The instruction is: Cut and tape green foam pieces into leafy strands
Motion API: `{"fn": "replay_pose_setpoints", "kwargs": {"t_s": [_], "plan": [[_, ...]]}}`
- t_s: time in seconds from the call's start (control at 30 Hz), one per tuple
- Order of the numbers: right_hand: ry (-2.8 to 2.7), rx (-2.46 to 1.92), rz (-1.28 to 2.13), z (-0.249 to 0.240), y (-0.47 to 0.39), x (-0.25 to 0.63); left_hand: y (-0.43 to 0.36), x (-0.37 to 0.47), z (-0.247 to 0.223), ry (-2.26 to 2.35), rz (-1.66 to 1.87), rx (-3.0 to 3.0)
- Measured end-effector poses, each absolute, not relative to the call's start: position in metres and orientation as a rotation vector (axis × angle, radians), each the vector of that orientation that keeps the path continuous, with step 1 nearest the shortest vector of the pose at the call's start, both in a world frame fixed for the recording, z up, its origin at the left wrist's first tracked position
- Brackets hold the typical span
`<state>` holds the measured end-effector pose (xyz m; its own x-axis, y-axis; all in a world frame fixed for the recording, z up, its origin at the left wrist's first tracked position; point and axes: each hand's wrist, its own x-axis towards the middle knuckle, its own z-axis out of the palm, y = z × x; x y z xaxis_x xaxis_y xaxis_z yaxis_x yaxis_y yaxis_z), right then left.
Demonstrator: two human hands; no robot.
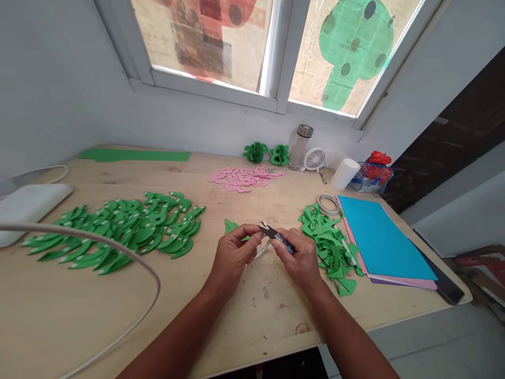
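My right hand (299,253) is closed around small thread snips (270,231) with dark blades and a blue handle. The blades point left, toward the fingertips of my left hand (235,251). Those fingers pinch a narrow white strip, which looks like tape (261,250); part of it hangs down between the hands. Just beyond my left hand lie green paper cutouts (231,226), partly hidden by the fingers. To the left spreads a large pile of curved green paper pieces (134,226), many with small white squares on them. Green paper scraps (327,245) are heaped beside my right hand.
Pink paper cutouts (246,178) lie at the back, near two green paper balls (255,152), a glass bottle (300,147) and a small fan (314,158). A tape roll (329,205) and blue sheets (384,237) sit right. A pale cable (152,268) arcs across the left.
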<state>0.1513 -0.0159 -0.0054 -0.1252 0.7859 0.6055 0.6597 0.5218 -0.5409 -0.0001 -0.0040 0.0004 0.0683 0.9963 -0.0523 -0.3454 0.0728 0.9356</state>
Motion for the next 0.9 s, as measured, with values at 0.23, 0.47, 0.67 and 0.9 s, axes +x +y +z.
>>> {"fn": "replay_pose_setpoints", "kwargs": {"t_s": [0.23,0.47,0.67,0.9], "plan": [[-1.827,-1.213,0.166,-0.0044,-0.0167,0.1504,-0.0053,0.0006,0.0018,0.945,1.267,0.926],[-1.817,-1.218,0.220,-0.0052,-0.0164,0.1506,-0.0034,-0.0006,-0.0018,0.936,1.279,0.939],[-1.825,-1.212,0.241,-0.0055,-0.0161,0.1513,-0.0038,0.0009,0.0005,0.939,1.292,0.934],[-1.838,-1.214,0.266,-0.0047,-0.0170,0.1505,-0.0051,0.0013,0.0022,0.943,1.293,0.931]]}}
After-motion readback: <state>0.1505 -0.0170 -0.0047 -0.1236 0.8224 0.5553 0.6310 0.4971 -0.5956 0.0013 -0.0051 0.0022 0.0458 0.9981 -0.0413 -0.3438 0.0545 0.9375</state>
